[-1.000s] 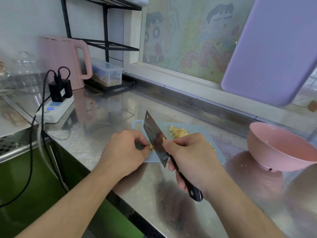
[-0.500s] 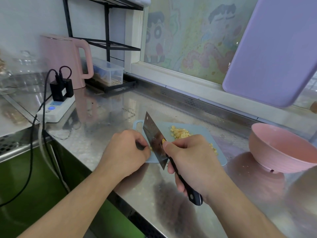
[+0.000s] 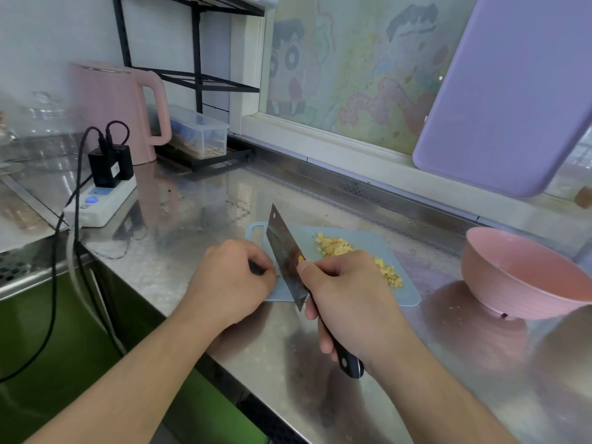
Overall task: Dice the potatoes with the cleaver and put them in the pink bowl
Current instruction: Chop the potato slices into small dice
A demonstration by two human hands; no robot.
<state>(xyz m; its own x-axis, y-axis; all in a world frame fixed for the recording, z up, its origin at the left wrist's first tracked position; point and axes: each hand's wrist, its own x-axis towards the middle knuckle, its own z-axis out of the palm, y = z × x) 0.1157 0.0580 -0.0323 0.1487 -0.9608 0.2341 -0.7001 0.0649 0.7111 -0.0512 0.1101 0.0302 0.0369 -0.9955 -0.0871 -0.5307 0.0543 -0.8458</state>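
Note:
A small blue cutting board [image 3: 407,294] lies on the steel counter. Yellow diced potato [image 3: 334,246] is heaped on its far middle and trails toward the right edge. My right hand [image 3: 349,299] grips the black handle of the cleaver [image 3: 285,251], whose blade stands edge-down on the board's left part. My left hand [image 3: 230,280] sits curled just left of the blade, fingertips down on the board; what it holds is hidden under the fingers. The pink bowl [image 3: 525,277] stands on the counter to the right of the board, tilted toward me and empty.
A pink kettle [image 3: 118,107], a white power strip [image 3: 102,200] with black plugs and cables, and a clear plastic box [image 3: 198,136] stand at the back left. A purple board [image 3: 506,91] leans against the window. Potato crumbs [image 3: 455,307] lie beside the bowl.
The cleaver blade has shifted slightly on the board beside my left fingers. Both hands stay in nearly the same place.

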